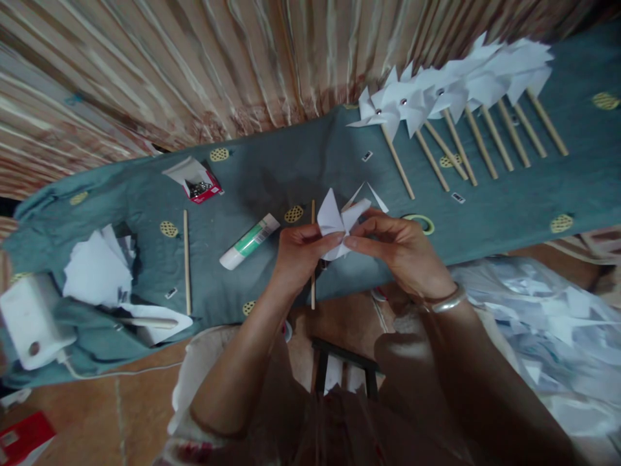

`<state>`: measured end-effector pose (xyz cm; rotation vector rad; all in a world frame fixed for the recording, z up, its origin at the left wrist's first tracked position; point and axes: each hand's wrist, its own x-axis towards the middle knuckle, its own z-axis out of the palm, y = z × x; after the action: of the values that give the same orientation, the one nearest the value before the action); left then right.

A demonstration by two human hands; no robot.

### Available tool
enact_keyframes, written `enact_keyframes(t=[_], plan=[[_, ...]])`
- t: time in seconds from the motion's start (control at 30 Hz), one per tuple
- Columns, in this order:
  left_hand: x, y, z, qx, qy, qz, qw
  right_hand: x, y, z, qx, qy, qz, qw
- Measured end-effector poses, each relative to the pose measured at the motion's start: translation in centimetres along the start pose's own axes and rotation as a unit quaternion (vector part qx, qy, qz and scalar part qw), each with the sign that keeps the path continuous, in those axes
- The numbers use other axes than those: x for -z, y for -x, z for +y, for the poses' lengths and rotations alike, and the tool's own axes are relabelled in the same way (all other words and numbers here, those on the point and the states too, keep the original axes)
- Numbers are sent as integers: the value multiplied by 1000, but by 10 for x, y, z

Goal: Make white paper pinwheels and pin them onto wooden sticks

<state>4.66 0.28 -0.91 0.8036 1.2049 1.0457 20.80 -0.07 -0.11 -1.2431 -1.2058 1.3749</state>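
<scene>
A white paper pinwheel (331,212) with folded blades is held up over the front part of the table. My left hand (299,249) pinches its left side, the thumb near the middle. My right hand (395,246) grips it from the right, thumb and fingers closed at the centre. Below the pinwheel a thin wooden stick (313,285) lies on the cloth, partly covered by my left hand. Thin white paper offcuts (377,197) rest just behind my right hand. Beside that hand are scissors (425,223) with a green handle, mostly hidden.
Finished pinwheels (444,97) on sticks line the back right. Left of my hands lie a glue stick (250,241), another wooden stick (187,262) and a red box of metal pins (200,186). Stacked paper (99,268) and a white corded device (33,317) sit far left. A plastic bag (548,323) stands right.
</scene>
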Motion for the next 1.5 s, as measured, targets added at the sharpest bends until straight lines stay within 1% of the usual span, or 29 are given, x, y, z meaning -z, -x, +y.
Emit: enact_keyframes(t=[0.1, 0.2, 0.47, 0.6, 0.8, 1.1, 1.17, 1.23, 1.37, 1.43, 1.5], plan=[[-1, 0, -1, 2, 18, 4, 1000, 0, 1, 3, 30, 22, 16, 999], [-1, 1, -1, 10, 16, -1, 1000, 0, 0, 5, 34, 33, 24, 999], [2, 1, 1, 13, -17, -26, 999, 2, 0, 0, -32, -1, 3, 999], [1, 2, 2, 17, -20, -25, 999, 1, 0, -2, -43, -2, 3, 999], [2, 2, 2, 19, -5, -32, 999, -2, 0, 1, -33, -33, 11, 999], [0, 2, -1, 12, -26, -13, 1000, -2, 0, 6, -15, -28, 10, 999], [0, 3, -2, 15, -29, -6, 999, -3, 0, 7, -7, -11, 12, 1000], [-1, 3, -3, 17, -29, 3, 999, -3, 1, 9, 3, 17, 38, 999], [-2, 1, -6, 23, 33, 23, 999, -1, 1, 13, 26, 48, 138, 989], [-3, 1, -5, 34, 75, 27, 996, 3, 1, 14, 28, 37, 173, 984], [-4, 1, -3, 49, 105, 30, 993, 5, 0, 13, 14, 6, 188, 982]])
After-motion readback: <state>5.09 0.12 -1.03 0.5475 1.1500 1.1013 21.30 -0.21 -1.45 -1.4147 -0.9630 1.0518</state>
